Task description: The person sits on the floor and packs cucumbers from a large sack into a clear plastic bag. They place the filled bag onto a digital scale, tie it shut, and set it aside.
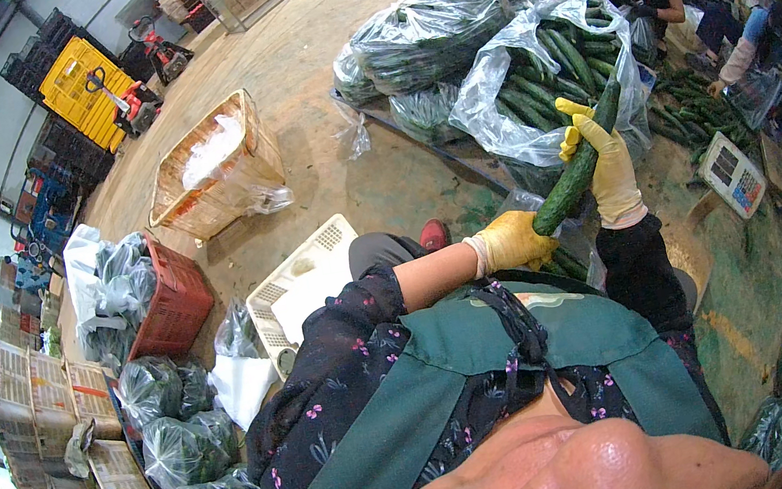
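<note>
Both of my hands wear yellow gloves and hold one long dark green cucumber (570,189), tilted with its far end up to the right. My left hand (512,240) grips the near, thick end. Further up, my right hand (610,170) is wrapped around it, with the thumb and fingers on opposite sides. Under my hands, partly hidden, cucumbers (569,262) lie in clear plastic at my lap. Just beyond my hands stands a large open clear plastic bag (484,105), full of loose cucumbers (572,58).
Filled bags (431,33) are piled behind the open bag. A digital scale (731,175) stands at right, near two crouching people and a cucumber heap (693,108). At left are a white crate (337,236), a red crate (175,299), a stained tub (219,209) and bagged cucumbers (183,450).
</note>
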Demonstrator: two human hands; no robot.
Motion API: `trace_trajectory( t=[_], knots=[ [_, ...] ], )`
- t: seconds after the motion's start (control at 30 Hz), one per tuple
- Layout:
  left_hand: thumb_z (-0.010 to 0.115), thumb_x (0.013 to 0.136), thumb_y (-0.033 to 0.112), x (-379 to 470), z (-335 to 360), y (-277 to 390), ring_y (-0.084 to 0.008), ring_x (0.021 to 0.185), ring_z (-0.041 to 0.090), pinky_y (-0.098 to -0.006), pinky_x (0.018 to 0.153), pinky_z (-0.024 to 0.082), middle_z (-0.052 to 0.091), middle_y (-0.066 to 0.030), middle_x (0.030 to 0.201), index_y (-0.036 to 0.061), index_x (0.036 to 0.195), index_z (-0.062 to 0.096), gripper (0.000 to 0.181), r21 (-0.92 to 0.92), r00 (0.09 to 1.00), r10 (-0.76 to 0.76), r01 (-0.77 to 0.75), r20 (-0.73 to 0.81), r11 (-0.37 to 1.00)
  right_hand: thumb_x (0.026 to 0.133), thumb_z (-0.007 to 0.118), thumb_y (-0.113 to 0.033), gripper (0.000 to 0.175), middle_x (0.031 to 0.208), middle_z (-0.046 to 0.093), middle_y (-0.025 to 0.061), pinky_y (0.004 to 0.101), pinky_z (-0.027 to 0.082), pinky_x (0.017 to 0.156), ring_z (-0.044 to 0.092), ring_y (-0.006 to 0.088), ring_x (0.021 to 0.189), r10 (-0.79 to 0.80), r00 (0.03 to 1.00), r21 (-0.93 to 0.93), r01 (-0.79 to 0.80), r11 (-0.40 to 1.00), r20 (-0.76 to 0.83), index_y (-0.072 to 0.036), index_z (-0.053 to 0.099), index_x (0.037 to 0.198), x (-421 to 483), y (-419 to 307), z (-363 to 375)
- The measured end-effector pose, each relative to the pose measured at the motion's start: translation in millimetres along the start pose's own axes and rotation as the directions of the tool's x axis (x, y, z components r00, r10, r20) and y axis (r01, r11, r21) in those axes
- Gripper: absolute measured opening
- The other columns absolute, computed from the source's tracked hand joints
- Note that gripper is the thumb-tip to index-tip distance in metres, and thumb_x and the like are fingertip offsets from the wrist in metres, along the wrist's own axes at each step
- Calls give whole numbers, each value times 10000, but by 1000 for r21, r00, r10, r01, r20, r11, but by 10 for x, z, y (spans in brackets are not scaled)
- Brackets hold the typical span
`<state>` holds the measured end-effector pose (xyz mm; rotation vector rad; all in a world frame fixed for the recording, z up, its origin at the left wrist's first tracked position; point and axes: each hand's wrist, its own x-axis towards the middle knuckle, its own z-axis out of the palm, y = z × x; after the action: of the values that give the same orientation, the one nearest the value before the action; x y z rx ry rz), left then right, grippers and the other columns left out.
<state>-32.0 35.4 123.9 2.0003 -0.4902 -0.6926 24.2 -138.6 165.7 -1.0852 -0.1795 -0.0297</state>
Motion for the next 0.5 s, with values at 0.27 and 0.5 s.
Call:
trace_trajectory(
  t=[0.27, 0.5],
  knots=[
    [577, 838, 330, 151, -136, 70, -191, 637, 667, -323, 615, 525, 672, -95, 707, 57, 886, 633, 283, 223, 997, 20, -37, 80, 974, 900, 587, -211, 320, 698, 531, -29, 228, 453, 586, 509, 93, 599, 157, 986, 73, -162, 984, 58, -25, 641, 1156, 203, 62, -158],
    [559, 848, 345, 270, -218, 16, -213, 666, 675, -342, 636, 530, 680, -115, 735, 65, 956, 627, 308, 311, 999, -10, -3, 40, 950, 908, 590, -235, 346, 711, 532, -57, 197, 465, 575, 507, 71, 607, 303, 935, 132, -328, 935, 183, -16, 629, 1173, 491, 158, -234]
  ],
)
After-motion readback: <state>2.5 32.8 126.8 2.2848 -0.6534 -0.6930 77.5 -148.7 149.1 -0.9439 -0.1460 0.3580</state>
